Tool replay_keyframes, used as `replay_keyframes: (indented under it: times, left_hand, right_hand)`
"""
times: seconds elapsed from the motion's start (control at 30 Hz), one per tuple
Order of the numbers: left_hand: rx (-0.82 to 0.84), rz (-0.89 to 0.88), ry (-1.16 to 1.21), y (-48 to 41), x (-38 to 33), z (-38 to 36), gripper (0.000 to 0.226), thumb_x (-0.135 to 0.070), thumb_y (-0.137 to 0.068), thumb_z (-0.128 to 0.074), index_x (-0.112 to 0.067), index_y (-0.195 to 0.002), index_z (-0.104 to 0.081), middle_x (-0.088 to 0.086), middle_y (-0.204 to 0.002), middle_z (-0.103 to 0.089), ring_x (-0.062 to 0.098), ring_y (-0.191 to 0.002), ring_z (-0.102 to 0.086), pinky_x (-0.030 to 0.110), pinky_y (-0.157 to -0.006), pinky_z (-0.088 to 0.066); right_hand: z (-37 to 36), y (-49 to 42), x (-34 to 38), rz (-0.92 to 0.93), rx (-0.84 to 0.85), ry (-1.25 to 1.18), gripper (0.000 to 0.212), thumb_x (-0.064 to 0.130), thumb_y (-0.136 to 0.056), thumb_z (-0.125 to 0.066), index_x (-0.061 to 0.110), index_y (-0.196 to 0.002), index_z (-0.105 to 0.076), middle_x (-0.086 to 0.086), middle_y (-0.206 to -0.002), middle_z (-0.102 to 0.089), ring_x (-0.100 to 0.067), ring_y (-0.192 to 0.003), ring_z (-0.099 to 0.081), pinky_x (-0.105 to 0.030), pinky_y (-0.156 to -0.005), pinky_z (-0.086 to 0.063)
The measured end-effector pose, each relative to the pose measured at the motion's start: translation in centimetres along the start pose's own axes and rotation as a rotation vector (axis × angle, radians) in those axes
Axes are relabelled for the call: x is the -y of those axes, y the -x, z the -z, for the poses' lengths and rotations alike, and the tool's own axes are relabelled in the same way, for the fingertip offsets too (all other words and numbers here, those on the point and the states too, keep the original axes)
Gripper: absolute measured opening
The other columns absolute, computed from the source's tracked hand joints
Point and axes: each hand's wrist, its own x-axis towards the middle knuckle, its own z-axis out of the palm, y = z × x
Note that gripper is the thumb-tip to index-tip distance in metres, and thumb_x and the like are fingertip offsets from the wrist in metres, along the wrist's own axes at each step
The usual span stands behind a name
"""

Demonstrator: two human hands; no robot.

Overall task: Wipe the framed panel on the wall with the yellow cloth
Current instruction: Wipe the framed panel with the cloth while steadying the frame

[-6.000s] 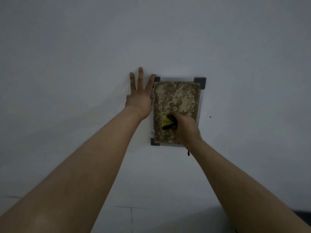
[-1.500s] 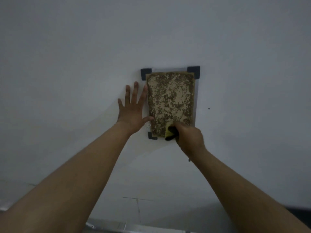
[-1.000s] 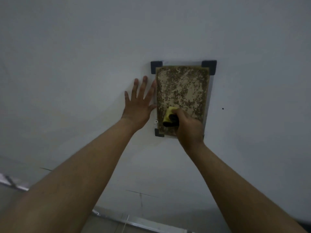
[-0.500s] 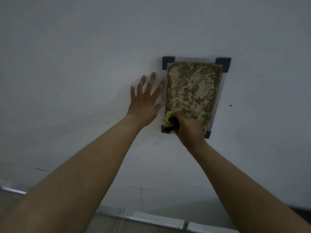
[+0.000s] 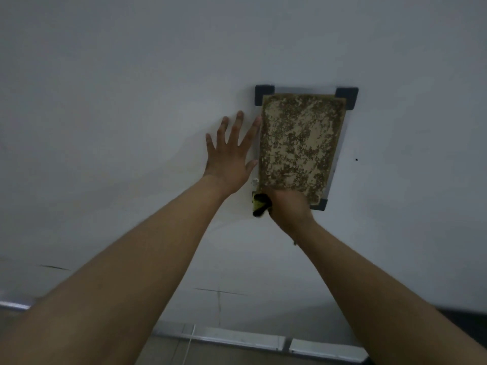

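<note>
The framed panel (image 5: 300, 143) hangs on the white wall, a brown mottled sheet in a thin grey frame with dark corner caps. My right hand (image 5: 288, 209) is closed around the yellow cloth (image 5: 259, 204), a yellow and black wad pressed at the panel's lower left corner, which it hides. My left hand (image 5: 229, 159) lies flat on the wall just left of the panel, fingers spread, with the forefinger and thumb tip touching the frame's left edge.
The white wall (image 5: 131, 101) fills most of the view, with a small dark spot (image 5: 356, 159) right of the panel. A metallic skirting strip (image 5: 237, 335) runs along the bottom where wall meets floor. A dark object (image 5: 471, 322) shows at the lower right edge.
My right hand has slid the cloth down from the lower panel surface to its bottom left corner. The left hand stays flat beside the frame. The view has tilted, showing more skirting.
</note>
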Motion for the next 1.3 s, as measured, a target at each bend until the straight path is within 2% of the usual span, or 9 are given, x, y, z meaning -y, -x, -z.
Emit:
replay_keyframes:
  times: [0.1, 0.27, 0.37, 0.53, 0.67, 0.8, 0.97, 1.13, 1.3]
  left_hand:
    - [-0.004, 0.000, -0.020, 0.1, 0.0, 0.2, 0.095, -0.059, -0.104, -0.049, -0.039, -0.166, 0.020, 0.002, -0.177, 0.019, 0.039, -0.163, 0.009, 0.076, -0.123, -0.013]
    - [0.003, -0.002, -0.036, -0.1, 0.0, 0.2, 0.094, -0.062, -0.104, -0.047, -0.039, -0.166, 0.019, 0.001, -0.177, 0.020, 0.038, -0.163, 0.009, 0.077, -0.123, -0.010]
    - [-0.008, -0.002, -0.047, 0.0, 0.2, 0.0, 0.095, -0.062, -0.104, -0.048, -0.039, -0.165, 0.020, 0.002, -0.177, 0.020, 0.038, -0.163, 0.009, 0.077, -0.123, -0.011]
    - [-0.017, -0.007, -0.035, 0.0, 0.2, -0.2, 0.094, -0.062, -0.104, -0.048, -0.039, -0.166, 0.020, 0.001, -0.178, 0.019, 0.038, -0.163, 0.009, 0.077, -0.122, -0.010]
    - [-0.026, -0.004, -0.042, 0.0, 0.2, -0.3, 0.096, -0.061, -0.103, -0.049, -0.039, -0.166, 0.019, 0.002, -0.178, 0.017, 0.039, -0.163, 0.007, 0.078, -0.122, -0.011]
    - [-0.013, -0.014, -0.035, -0.1, 0.3, -0.1, 0.096, -0.063, -0.103, -0.048, -0.040, -0.165, 0.020, 0.001, -0.178, 0.019, 0.038, -0.163, 0.009, 0.078, -0.122, -0.010]
    - [-0.016, -0.009, -0.046, 0.0, 0.2, -0.4, 0.099, -0.066, -0.100, -0.049, -0.039, -0.166, 0.020, 0.002, -0.177, 0.020, 0.039, -0.163, 0.009, 0.078, -0.122, -0.010]
    - [-0.036, -0.018, -0.026, -0.1, 0.1, -0.9, 0.097, -0.066, -0.101, -0.045, -0.038, -0.165, 0.021, 0.002, -0.177, 0.020, 0.038, -0.163, 0.010, 0.078, -0.121, -0.009]
    - [-0.061, -0.011, -0.018, 0.5, 0.1, -1.6, 0.094, -0.061, -0.103, -0.045, -0.039, -0.165, 0.022, 0.002, -0.177, 0.019, 0.037, -0.164, 0.011, 0.079, -0.121, -0.011]
  right_hand:
    - [0.7, 0.6, -0.9, 0.034, -0.246, 0.046, 0.029, 0.001, -0.080, -0.069, 0.013, -0.107, -0.069, -0.008, -0.092, -0.074, -0.030, -0.072, -0.068, -0.036, -0.055, -0.055]
    - [0.0, 0.4, -0.7, 0.157, -0.105, 0.102, 0.024, 0.000, -0.086, -0.069, 0.008, -0.108, -0.075, -0.016, -0.103, -0.075, -0.034, -0.090, -0.072, -0.035, -0.076, -0.055]
    - [0.7, 0.8, -1.3, 0.059, -0.255, 0.056, 0.030, -0.004, -0.076, -0.072, 0.012, -0.102, -0.071, -0.009, -0.090, -0.074, -0.031, -0.068, -0.069, -0.033, -0.054, -0.055]
    - [0.0, 0.4, -1.0, 0.084, 0.008, 0.119, 0.036, 0.004, -0.089, -0.060, 0.021, -0.121, -0.066, -0.007, -0.105, -0.072, -0.031, -0.090, -0.070, -0.034, -0.074, -0.054]
    - [-0.1, 1.2, -1.8, 0.020, -0.254, 0.024, 0.028, -0.001, -0.081, -0.070, 0.012, -0.105, -0.070, -0.008, -0.092, -0.074, -0.029, -0.074, -0.069, -0.036, -0.059, -0.057]
    - [-0.7, 1.3, -1.7, 0.069, -0.014, 0.037, 0.028, 0.003, -0.091, -0.062, 0.014, -0.115, -0.069, -0.008, -0.105, -0.071, -0.030, -0.093, -0.068, -0.036, -0.079, -0.054]
    - [1.3, 1.3, -2.9, -0.067, -0.352, -0.025, 0.033, 0.005, -0.082, -0.074, 0.018, -0.111, -0.066, -0.007, -0.094, -0.074, -0.030, -0.075, -0.069, -0.033, -0.055, -0.054]
    - [1.3, 0.5, -3.1, 0.096, 0.044, 0.164, 0.031, 0.012, -0.096, -0.060, 0.014, -0.125, -0.068, -0.009, -0.120, -0.071, -0.027, -0.107, -0.067, -0.029, -0.087, -0.049]
    - [3.3, 1.1, -3.6, -0.007, -0.289, 0.062, 0.038, 0.006, -0.080, -0.075, 0.016, -0.116, -0.068, -0.010, -0.100, -0.075, -0.035, -0.078, -0.071, -0.033, -0.058, -0.053]
